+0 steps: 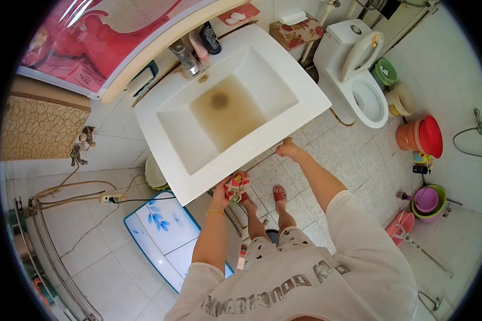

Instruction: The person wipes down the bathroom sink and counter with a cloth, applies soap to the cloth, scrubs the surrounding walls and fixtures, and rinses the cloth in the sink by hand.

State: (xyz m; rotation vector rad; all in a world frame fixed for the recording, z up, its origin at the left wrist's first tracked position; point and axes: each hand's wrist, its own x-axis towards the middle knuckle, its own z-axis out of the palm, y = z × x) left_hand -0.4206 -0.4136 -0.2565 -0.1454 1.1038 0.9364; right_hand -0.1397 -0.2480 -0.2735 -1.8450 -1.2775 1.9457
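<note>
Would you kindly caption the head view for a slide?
Left hand holding a red-and-green bundle beside a white sink of murky water, right hand near its front edge.

Both arms reach forward, well apart. The left arm (209,243) extends nearly straight, the left wrist (216,209) in line with it, and the left hand (219,195) is curled in a grip. The right arm (320,177) slants inward; the right hand (288,149) lies farther forward, fingers bent. Below, the legs (285,216) stand slightly apart.
</note>
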